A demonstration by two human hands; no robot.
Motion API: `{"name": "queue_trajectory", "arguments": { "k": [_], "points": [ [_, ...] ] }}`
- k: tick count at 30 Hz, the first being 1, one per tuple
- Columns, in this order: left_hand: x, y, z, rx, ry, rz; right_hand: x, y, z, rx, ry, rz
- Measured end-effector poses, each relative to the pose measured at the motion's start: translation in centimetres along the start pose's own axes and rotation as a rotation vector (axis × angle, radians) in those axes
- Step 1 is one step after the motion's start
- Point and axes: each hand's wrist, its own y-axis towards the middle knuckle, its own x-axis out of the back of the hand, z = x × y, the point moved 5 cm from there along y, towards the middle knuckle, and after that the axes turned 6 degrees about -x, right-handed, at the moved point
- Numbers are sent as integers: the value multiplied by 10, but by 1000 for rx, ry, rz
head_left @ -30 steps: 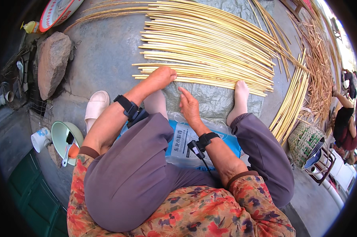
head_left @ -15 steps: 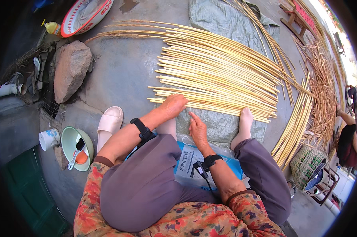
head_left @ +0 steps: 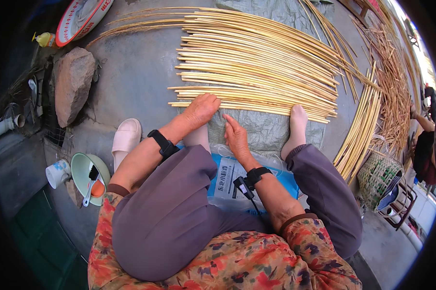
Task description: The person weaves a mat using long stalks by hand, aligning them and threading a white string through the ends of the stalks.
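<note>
A broad row of pale yellow plant stalks (head_left: 266, 58) lies side by side before me on a grey-green plastic sheet (head_left: 256, 126). Over the nearest stalks, toward their left ends, my left hand (head_left: 198, 112) is closed with its fingers curled down on them. Just right of it and closer to me, my right hand (head_left: 236, 138) pinches what looks like a thin pale thread running up to the near stalks. My socked right foot (head_left: 297, 126) touches the near edge of the row.
A blue-and-white plastic package (head_left: 230, 180) lies between my legs. On the left are a rock (head_left: 74, 86), a green bowl (head_left: 78, 169) with a brush, and an enamel basin (head_left: 63, 31). More stalks (head_left: 365, 130), a woven basket (head_left: 372, 174) and another person (head_left: 425, 150) are on the right.
The whole scene sits slightly higher and further left in the picture as my head has moved. Both hands keep nearly the same place at the near stalks, my right fingers slightly nearer the left hand.
</note>
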Motion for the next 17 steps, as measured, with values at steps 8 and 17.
{"name": "queue_trajectory", "arguments": {
  "k": [8, 17],
  "points": [
    [-4, -3, -1, -10, 47, 31, -1, -1, -4, -31, -5, 6],
    [-3, -2, 1, 0, 59, 39, -2, 2, -4, -37, 6, 17]
  ]
}}
